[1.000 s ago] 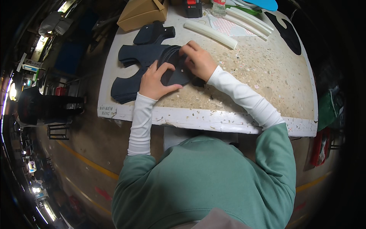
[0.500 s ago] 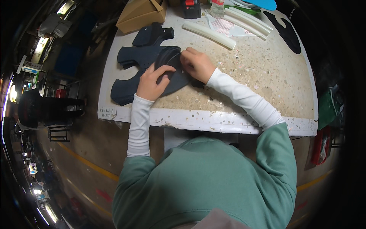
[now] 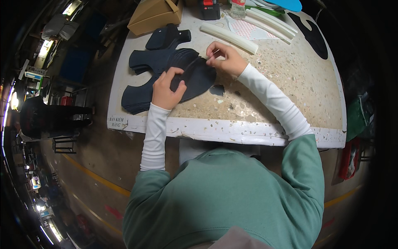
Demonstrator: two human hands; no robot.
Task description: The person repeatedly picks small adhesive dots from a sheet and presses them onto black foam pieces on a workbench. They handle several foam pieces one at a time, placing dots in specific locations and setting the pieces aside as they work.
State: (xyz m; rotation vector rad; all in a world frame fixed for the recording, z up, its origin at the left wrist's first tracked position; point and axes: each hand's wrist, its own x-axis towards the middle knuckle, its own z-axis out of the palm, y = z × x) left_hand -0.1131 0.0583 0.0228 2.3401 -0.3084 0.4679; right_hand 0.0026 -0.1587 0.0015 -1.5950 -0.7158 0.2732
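A stack of dark navy, curved cut pieces (image 3: 192, 79), which look like fabric or thin foam, lies fanned out on the left part of the table. My left hand (image 3: 166, 89) rests on the near side of this stack, thumb and fingers apart in a loose curve. Just off the stack's far right edge is my right hand (image 3: 228, 60), its fingertips drawn together in a pinch. Anything between those fingertips is too small to make out. Beyond the stack sits a smaller pile of dark pieces (image 3: 166, 37) with little pale marks.
The speckled table (image 3: 282, 87) carries pale tubes (image 3: 230, 38), a cardboard box (image 3: 155, 16), a black battery-like block (image 3: 209, 10) and a clear bottle (image 3: 237, 9). A dark curved piece (image 3: 311, 35) lies far right, a small dark scrap (image 3: 217, 89) beside the stack. Someone in dark clothing (image 3: 54, 116) is off left.
My right hand has lifted off the stack and moved right. The top pieces, bent up before, now lie flatter. My left hand has barely moved, its fingers slightly wider apart.
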